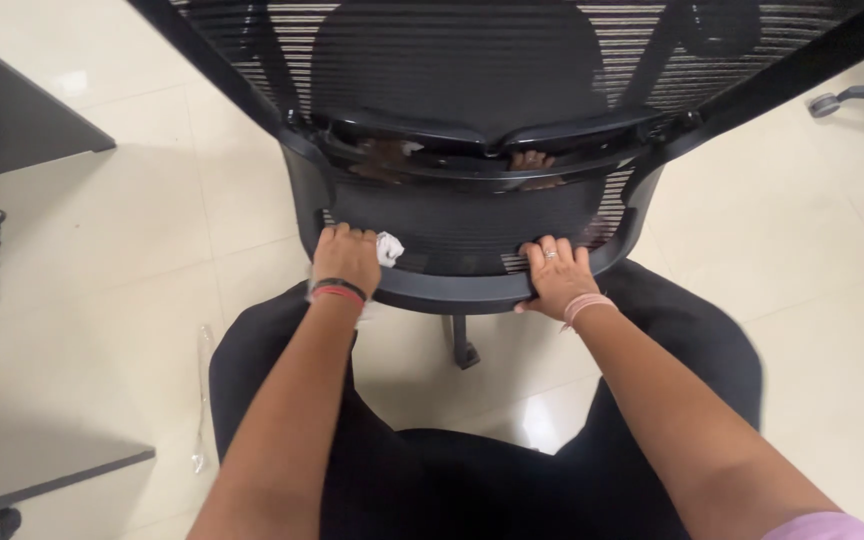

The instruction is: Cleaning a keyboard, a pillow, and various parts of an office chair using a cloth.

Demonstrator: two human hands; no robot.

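Now left hand [345, 258] is pressing a white rag [389, 247], right hand [556, 277] gripping the chair [472, 215]; castors may roll, probably breaking grip.

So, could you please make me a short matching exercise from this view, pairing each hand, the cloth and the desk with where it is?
Things:
1. left hand
2. right hand
3. white cloth
4. dark desk

Places:
A. at the picture's upper left edge
B. gripping the lower frame of the chair back, ring on a finger
C. crumpled against the mesh
D. on the chair frame, beside the cloth

Pairs: 1-D, 2-B, 3-C, 4-A
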